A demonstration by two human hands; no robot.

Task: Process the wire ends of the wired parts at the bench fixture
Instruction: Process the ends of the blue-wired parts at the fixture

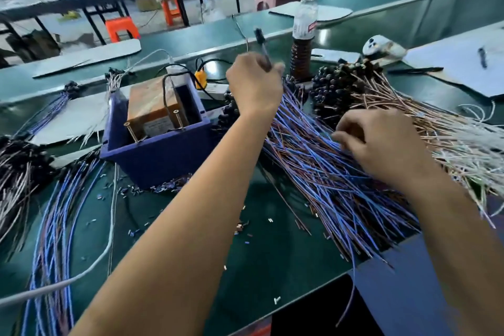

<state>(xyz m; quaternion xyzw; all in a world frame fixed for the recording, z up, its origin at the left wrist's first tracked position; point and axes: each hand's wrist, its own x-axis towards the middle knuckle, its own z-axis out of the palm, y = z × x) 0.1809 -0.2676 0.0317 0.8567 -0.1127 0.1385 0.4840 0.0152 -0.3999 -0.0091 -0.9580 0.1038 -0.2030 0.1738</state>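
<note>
**Picking the next wired part from the pile**

The left hand [255, 84] is reaching far over the pile of blue and brown wires [327, 169], its fingers curling around one wired part [261, 43] that sticks up. The right hand [381, 144] is resting on the pile at the right, fingers bent among the strands; whether they pinch one I cannot tell. The blue fixture box [161, 144] is sitting to the left on the green surface [272, 254]. Lifting a single part cleanly, without dragging neighbours, is probably what matters here.
</note>
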